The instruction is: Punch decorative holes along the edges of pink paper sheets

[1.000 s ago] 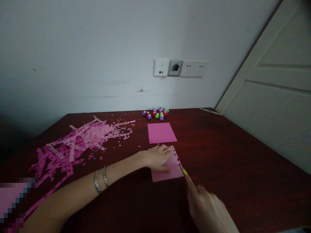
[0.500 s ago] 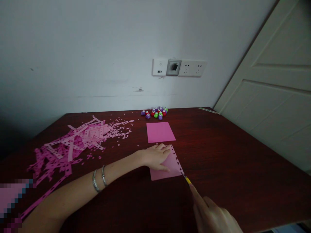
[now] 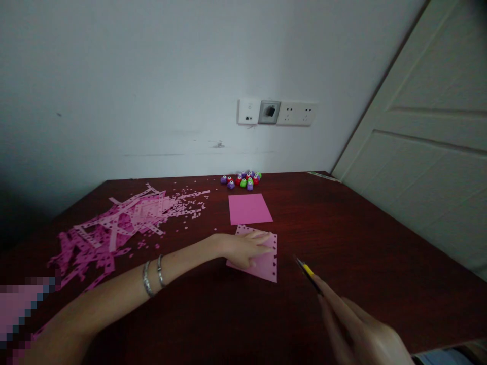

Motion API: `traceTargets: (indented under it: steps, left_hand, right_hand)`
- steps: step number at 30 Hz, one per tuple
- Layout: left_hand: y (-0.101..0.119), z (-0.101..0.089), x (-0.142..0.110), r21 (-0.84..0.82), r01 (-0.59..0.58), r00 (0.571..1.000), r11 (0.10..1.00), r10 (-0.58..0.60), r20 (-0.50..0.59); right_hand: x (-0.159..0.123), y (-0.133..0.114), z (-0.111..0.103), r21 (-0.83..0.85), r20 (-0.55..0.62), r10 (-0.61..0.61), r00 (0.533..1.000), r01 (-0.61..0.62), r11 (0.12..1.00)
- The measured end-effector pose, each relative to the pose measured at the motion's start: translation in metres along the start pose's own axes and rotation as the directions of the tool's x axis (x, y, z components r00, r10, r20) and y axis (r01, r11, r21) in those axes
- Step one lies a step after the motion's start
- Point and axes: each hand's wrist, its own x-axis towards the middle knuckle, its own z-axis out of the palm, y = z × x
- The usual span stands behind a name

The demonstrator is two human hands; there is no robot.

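Observation:
My left hand (image 3: 243,248) lies flat, fingers spread, on a square sheet of light pink paper (image 3: 262,266). Small holes are punched along the sheet's right and top edges; the hand covers much of its middle. In my right hand (image 3: 353,314) is a slim craft knife (image 3: 307,268) with a yellow part near its dark, pointed tip. The tip is in the air, to the right of the sheet and apart from it. Just beyond lies a second, darker pink square sheet (image 3: 250,208).
A heap of punched pink paper strips (image 3: 125,218) and tiny paper bits covers the table's left side. Several small coloured hole punches with eye-like tops (image 3: 243,180) stand near the wall. Wall sockets (image 3: 294,114) and a white panelled door (image 3: 422,152) are behind.
The craft knife has come away from the sheet's edge, moving right with my right hand. Under my left hand the sheet has turned, bringing its punched right edge nearly upright.

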Motion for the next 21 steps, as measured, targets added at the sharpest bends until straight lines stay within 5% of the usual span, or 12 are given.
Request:
traceTargets:
  steps: [3,7,15,21]
  left_hand:
    - [0.014,-0.003,-0.008,0.005,-0.071,0.997,0.997,0.071,0.001]
    - [0.020,0.010,-0.017,0.055,0.028,0.994,0.998,-0.023,-0.106]
    - [0.012,0.035,-0.010,0.220,0.103,0.940,0.970,-0.023,-0.340]
    - [0.015,0.039,-0.001,0.244,0.214,0.918,0.946,-0.109,-0.381]
  right_hand:
    - [0.012,0.001,-0.008,0.050,-0.120,0.000,0.993,0.006,0.999]
    - [0.027,0.005,-0.003,0.074,-0.152,0.052,0.987,-0.041,0.996]
    - [0.059,0.002,0.012,0.106,-0.060,0.045,0.997,-0.038,0.994]
    - [0.077,-0.003,0.020,0.099,0.064,0.104,0.993,-0.110,0.989]
